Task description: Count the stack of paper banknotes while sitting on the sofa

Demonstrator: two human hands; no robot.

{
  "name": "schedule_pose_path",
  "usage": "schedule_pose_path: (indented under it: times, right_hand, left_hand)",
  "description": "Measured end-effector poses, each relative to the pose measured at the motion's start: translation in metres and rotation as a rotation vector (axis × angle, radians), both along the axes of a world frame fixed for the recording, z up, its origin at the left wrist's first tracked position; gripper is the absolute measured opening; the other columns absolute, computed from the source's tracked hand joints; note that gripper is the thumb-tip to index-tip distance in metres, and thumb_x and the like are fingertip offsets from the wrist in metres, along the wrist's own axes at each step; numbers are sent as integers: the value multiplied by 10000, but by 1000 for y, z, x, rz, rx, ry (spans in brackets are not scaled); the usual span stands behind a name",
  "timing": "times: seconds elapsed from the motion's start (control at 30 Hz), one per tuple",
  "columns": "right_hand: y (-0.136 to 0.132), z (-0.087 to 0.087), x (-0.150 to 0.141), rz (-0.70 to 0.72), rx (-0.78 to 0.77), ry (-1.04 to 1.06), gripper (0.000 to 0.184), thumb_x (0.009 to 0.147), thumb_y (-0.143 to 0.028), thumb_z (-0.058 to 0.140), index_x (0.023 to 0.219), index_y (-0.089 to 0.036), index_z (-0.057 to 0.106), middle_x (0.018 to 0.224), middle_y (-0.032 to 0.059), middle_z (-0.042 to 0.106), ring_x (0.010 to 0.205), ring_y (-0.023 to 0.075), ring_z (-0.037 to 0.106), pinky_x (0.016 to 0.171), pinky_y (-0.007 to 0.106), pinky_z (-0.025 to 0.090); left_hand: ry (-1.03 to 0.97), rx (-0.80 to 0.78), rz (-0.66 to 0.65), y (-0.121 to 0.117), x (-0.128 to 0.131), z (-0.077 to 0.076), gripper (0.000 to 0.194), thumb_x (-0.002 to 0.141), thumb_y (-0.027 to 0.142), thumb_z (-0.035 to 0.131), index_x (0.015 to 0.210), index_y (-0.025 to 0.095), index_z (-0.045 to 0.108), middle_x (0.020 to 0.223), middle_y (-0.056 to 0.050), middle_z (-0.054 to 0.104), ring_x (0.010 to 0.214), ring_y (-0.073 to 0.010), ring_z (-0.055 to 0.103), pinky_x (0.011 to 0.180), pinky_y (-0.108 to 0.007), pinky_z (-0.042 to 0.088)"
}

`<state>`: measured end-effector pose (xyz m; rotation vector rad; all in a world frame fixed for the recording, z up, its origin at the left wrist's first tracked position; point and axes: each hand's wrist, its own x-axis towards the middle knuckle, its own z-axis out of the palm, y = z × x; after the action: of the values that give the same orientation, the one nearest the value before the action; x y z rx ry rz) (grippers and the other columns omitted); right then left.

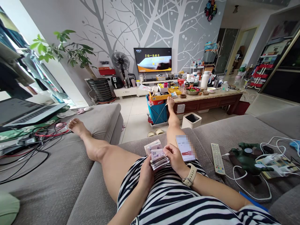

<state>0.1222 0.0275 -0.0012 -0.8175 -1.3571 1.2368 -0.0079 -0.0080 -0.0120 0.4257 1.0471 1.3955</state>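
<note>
1. The left hand grips a stack of banknotes from below, its fingers closed around the stack's near edge.
2. The right hand rests on the stack's top right, fingers bent and pinching the uppermost note; a watch sits on that wrist.
3. The banknotes lie over the lap, above a striped garment, at 12 o'clock from the hands' wrists. A few loose notes fan out just beyond the stack.
4. A phone lies on the right thigh, touching the right hand at its 1 o'clock.
5. A remote control lies on the sofa at 3 o'clock from the phone, apart from it.
6. A green toy fist and white cables lie further at 3 o'clock.
7. A laptop sits at 9 o'clock, well apart.
8. A bench with bottles and bowls stands at 12 o'clock; the right foot rests against its edge.
</note>
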Motion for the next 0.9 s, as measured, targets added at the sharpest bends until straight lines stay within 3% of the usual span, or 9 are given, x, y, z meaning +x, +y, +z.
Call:
schedule_pose_path:
  times: [0.3, 0.67, 0.9]
  right_hand:
    - [-3, 1, 0, 60, -10, 17, 296, 876, -408, 496, 687, -188, 558, 553, -22, 531, 522, 124, 450, 569, 261, 373]
    - [2, -4, -1, -64, -55, 2, 242, 722, -375, 675, 743, -192, 520, 659, -34, 510, 609, 131, 467, 597, 257, 393]
    - [7, -13, -2, -91, -54, -48, 238, 746, -382, 635, 686, -190, 506, 632, -31, 479, 610, 134, 439, 590, 254, 376]
  left_hand:
    - [-129, 45, 44, 1, 6, 6, 269, 781, 266, 564, 937, 75, 672, 920, -134, 735, 872, -239, 691, 847, -359, 524]
    - [-31, -31, 57, -6, 5, 13, 161, 685, 227, 648, 786, 104, 673, 660, -66, 702, 680, -221, 681, 706, -355, 543]
    - [-56, 0, 46, -4, 4, 8, 266, 576, 228, 719, 801, 95, 674, 725, -71, 715, 732, -224, 680, 706, -329, 527]
